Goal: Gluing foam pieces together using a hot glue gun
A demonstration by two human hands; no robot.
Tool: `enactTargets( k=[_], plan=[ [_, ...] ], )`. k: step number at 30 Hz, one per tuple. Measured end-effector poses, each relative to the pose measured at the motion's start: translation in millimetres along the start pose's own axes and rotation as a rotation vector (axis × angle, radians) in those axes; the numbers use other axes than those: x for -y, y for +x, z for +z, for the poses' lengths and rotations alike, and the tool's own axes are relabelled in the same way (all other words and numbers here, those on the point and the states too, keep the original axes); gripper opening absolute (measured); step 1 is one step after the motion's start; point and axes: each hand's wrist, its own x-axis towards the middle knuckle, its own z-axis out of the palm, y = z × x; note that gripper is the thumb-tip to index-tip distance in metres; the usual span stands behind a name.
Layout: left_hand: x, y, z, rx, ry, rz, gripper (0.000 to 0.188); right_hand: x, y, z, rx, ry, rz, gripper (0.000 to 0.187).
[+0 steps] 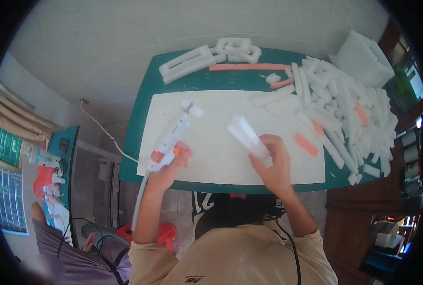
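Observation:
My left hand [177, 166] is wrapped round the handle of a white hot glue gun [172, 133] with an orange trigger. Its nozzle points away from me, and a long pale glue stick [139, 202] trails from its back end. A small white foam bit [197, 112] shows beside the nozzle; whether they touch I cannot tell. In my right hand [277, 166] a white foam strip [245, 134] is pinched between thumb and fingers, tilted up and to the left above a white board [211, 166]. The strip looks slightly blurred, possibly more than one piece together.
White foam offcuts [334, 104] pile up on the right of the green table [138, 128], some pink pieces [306, 145] among them. Joined foam frames [187, 62] lie along the far edge. A white cord [109, 135] runs to the wall. Another person [78, 256] sits at left.

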Motion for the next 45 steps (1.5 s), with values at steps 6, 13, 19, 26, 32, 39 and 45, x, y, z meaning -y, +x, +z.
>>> enactTargets(
  k=[6,13,19,26,32,39,45],
  plan=[
    [-4,23,11,-0.148,-0.235,0.061,0.020,13,-1,21,-0.049,-0.217,-0.198,0.037],
    [-8,34,22,-0.181,-0.149,-0.049,0.020,-4,-5,30,-0.121,-0.376,-0.441,0.034],
    [-19,44,30,-0.110,-0.130,-0.186,0.024,-7,-6,31,-0.131,-0.513,-0.670,0.026],
    [-18,45,32,-0.081,-0.151,-0.128,0.032,-1,-7,29,-0.046,-0.508,-0.651,0.027],
    [-18,44,22,0.065,0.000,-0.038,0.026,28,9,9,0.312,-0.112,-0.235,0.044],
    [-21,42,21,0.208,0.218,-0.025,0.034,26,45,5,0.659,0.223,0.362,0.042],
    [-23,40,30,0.213,0.218,0.021,0.034,15,38,5,0.731,0.249,0.384,0.036]
  ],
)
